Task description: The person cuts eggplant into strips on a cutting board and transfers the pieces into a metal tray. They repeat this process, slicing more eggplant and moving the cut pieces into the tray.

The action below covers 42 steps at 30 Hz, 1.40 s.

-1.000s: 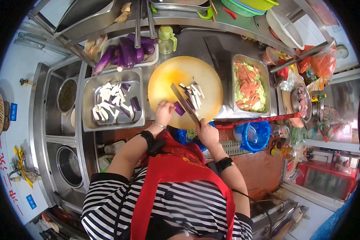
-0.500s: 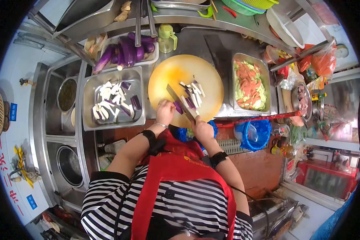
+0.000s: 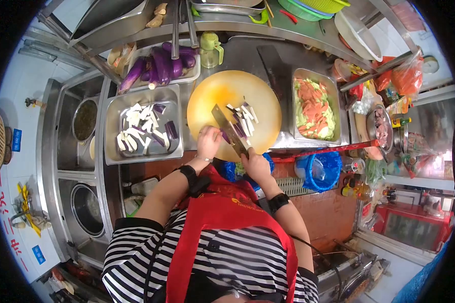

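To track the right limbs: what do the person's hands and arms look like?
The ungloved left hand has a thin silvery bracelet and a black strap; the ungloved right hand, one black strap. Striped black-and-white sleeves cover the upper arms.

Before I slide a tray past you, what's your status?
Right hand gripping knife; left hand at eggplant piece; cut strips right of blade, on chopping board.

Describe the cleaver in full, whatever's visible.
The cleaver has a broad, flat, grey, metal-looking blade. The right hand grips it, hiding most of the handle. The blade slants over the round board, its far end toward the upper left, between cut sticks and the left hand. Edge contact is unclear.
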### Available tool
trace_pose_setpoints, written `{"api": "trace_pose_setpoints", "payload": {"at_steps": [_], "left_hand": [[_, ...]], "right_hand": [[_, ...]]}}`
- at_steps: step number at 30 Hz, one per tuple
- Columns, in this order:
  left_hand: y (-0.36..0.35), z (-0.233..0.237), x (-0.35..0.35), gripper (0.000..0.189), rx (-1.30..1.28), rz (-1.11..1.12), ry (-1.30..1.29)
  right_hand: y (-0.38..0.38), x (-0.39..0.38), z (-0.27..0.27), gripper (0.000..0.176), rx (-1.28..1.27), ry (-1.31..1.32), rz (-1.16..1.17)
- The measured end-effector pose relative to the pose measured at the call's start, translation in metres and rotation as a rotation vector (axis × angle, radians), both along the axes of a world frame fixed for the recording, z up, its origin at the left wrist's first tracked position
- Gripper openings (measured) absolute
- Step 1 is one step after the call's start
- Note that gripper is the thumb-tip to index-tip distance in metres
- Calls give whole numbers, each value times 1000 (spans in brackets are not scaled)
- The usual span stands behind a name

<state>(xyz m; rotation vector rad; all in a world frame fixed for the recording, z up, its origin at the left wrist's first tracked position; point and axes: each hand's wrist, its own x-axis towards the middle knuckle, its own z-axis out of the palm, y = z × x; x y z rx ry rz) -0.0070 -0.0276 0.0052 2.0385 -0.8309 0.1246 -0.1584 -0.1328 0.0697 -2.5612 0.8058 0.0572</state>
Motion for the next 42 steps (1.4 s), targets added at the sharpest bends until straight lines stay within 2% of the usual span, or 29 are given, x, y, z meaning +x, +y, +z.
{"api": "trace_pose_setpoints", "payload": {"at_steps": [1,2,4,5,6,8,10,15,17,20,22,24,26,31,33,34,36,37,38,40,42], "left_hand": [[-3,10,-2,11,-121,-4,35],[-6,21,-5,11,-123,-6,36],[-10,37,-12,12,-75,-258,-110],[-12,25,-14,10,34,-248,-110],[-13,22,-12,10,31,-245,-112],[-13,16,-5,10,-24,-84,-111],[-11,-3,7,9,-49,-62,-44],[4,-21,17,9,-124,46,127],[8,-22,14,10,-126,62,202],[12,-11,8,13,-94,18,137],[9,2,3,16,98,-16,-109],[6,2,1,17,151,-20,-96],[4,0,3,18,202,-28,-84],[2,-16,11,18,201,35,-18],[-2,-16,16,22,151,42,7],[-4,-15,18,26,100,50,34],[-20,-12,22,33,18,8,-9],[-28,-11,21,41,-64,-32,-52],[-35,-11,19,41,-61,-35,-47],[-50,-12,13,53,219,-131,-123],[-61,-13,4,56,204,-174,-77]], "right_hand": [[-1,-1,1,31,67,-4,-47],[-4,-2,-1,31,65,-3,-49],[-7,-3,-4,32,206,-144,-73],[-10,-4,-5,32,205,-145,-71],[-14,-4,-2,32,236,-186,-113],[-24,-7,4,31,262,-228,-157],[-36,-14,10,31,279,-213,-220],[-60,-26,17,30,-141,36,-245],[-65,-29,13,29,-177,76,-239],[-63,-33,-2,28,-225,133,-210],[-53,-31,-5,27,-217,73,-147],[-42,-31,-5,26,-204,100,-146],[-37,-33,-3,26,-118,67,-85],[-40,-45,-7,29,-21,98,-217],[-44,-58,-24,24,44,-163,-232],[-44,-62,-27,24,44,-163,-233],[-42,-68,-27,18,685,-205,-488],[-36,-66,-20,15,799,-271,-531],[-34,-65,-24,15,800,-267,-536],[-30,-61,-28,15,832,-267,-506],[-25,-58,-32,15,858,-246,-515]]}}
